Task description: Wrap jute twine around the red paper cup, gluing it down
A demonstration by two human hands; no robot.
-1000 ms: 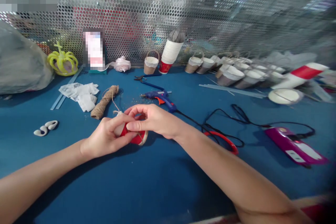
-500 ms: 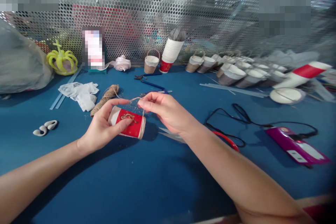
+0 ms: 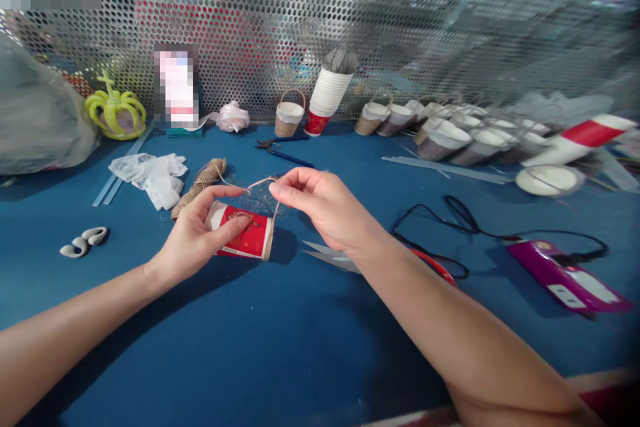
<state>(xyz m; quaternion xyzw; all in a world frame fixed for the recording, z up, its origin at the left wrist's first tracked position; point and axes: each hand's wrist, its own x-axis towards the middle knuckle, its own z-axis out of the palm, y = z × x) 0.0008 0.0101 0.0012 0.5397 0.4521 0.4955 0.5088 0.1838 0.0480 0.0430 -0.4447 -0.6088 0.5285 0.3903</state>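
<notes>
My left hand point(image 3: 195, 233) is closed around a red and white paper cup point(image 3: 250, 235) lying on its side above the table. Its thumb presses on the printed red face, and the index finger reaches to a strand of twine. Between thumb and fingertips, my right hand point(image 3: 315, 200) pinches the brown twine point(image 3: 277, 208), which runs down to the cup's right end, where turns of it are wound. Behind my left hand lies the skein of twine point(image 3: 203, 185). Scissors point(image 3: 333, 257) with red handles are partly hidden under my right forearm.
Blue-handled pliers point(image 3: 280, 147) lie further back. Along the perforated metal screen stand a stack of paper cups point(image 3: 331, 93) and several small wrapped buckets point(image 3: 440, 137). To the right are a purple glue gun or power box point(image 3: 565, 277) with black cable, and to the left white cloth point(image 3: 153, 173).
My right hand has moved slightly up and right, drawing the twine a little further from the cup. The cup has turned slightly in my left hand.
</notes>
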